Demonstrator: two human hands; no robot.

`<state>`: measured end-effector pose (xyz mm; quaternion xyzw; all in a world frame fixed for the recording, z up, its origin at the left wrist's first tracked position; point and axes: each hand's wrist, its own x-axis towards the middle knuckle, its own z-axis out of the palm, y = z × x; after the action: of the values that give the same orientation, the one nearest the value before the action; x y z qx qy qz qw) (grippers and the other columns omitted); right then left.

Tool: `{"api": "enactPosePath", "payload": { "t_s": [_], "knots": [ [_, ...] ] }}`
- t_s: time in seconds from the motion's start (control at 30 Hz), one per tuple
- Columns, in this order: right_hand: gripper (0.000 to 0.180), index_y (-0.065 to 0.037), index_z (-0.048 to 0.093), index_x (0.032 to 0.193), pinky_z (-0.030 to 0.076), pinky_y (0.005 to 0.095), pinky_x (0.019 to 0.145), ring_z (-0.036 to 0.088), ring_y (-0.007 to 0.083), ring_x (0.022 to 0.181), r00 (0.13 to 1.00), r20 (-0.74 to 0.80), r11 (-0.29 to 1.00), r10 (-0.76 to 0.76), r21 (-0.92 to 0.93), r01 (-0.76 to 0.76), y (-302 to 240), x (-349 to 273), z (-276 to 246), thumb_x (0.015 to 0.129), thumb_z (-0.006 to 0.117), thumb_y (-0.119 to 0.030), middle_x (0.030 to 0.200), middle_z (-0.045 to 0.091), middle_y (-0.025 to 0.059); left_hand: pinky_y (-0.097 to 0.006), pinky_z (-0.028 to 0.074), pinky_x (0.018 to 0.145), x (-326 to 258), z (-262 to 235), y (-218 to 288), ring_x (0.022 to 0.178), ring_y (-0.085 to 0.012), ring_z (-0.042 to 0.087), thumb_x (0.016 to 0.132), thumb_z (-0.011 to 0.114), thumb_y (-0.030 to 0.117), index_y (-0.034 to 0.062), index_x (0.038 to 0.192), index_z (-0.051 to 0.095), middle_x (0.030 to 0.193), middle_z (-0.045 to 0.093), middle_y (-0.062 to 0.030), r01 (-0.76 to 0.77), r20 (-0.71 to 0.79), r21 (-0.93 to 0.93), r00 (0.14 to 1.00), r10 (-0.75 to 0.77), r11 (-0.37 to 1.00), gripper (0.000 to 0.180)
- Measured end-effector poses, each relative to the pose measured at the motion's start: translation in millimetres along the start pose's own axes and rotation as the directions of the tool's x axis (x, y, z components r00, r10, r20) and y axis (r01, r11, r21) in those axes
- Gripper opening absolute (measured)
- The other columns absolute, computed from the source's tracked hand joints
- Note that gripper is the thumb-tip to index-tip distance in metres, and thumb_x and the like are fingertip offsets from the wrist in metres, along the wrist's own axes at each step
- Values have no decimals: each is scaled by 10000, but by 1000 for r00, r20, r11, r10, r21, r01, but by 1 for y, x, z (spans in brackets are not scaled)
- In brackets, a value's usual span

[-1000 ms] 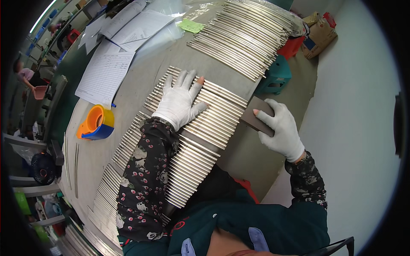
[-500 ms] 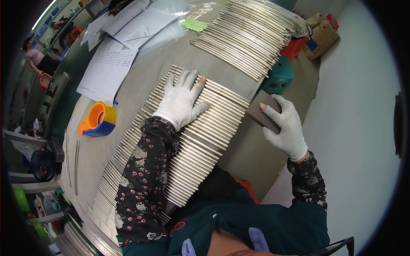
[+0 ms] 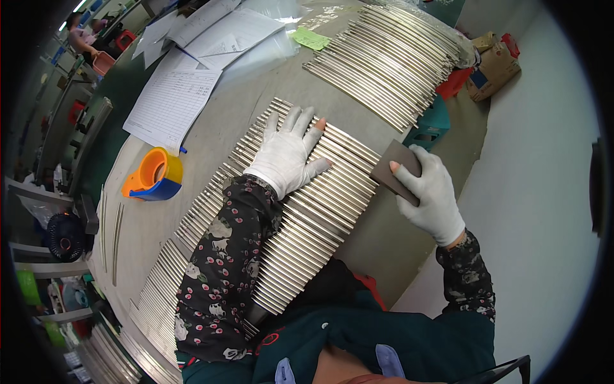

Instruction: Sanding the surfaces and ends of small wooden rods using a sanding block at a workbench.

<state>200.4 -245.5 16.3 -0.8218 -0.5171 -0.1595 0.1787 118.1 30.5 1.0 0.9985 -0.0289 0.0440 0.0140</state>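
Note:
Many thin, shiny metal rods [image 3: 313, 221] lie side by side in a row on the grey table [image 3: 246, 115]. Across the far part of that row my gloved left hand [image 3: 281, 157] rests flat, fingers spread; thumb and one fingertip poke bare out of the white glove. My right hand [image 3: 438, 201], gloved in white too, grips a brown rectangular sanding block [image 3: 398, 165] beyond the table's right edge. The block's left corner is at the rods' right ends; whether it touches them I cannot tell. My left sleeve covers some rods.
A second batch of rods [image 3: 390, 64] lies at the far right. Left stand an orange and blue tape dispenser [image 3: 153, 176] and printed sheets [image 3: 173, 96]. A teal stool [image 3: 432, 125] and a cardboard box [image 3: 495, 70] are past the right edge. A person [image 3: 83, 41] carries a pink basket far left.
The view has shifted, so the table sits slightly further right. The sanding block in my right hand is closer to the rod ends. My left hand stays on the rods. The distant person has moved.

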Motion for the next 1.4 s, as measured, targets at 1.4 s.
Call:
{"api": "enactPosePath", "payload": {
  "t_s": [1.4],
  "knots": [
    [521,-135,627,1145,476,411,853,534,348,1010,988,-102,990,112,95,-103,17,-10,4,632,722,-130,1209,499,202,-540,169,1127,0,0,-2,1379,-351,260,868,497,562,75,1411,384,1466,323,-184,-14,-14,15,1000,14,1000,738]
  ]
}}
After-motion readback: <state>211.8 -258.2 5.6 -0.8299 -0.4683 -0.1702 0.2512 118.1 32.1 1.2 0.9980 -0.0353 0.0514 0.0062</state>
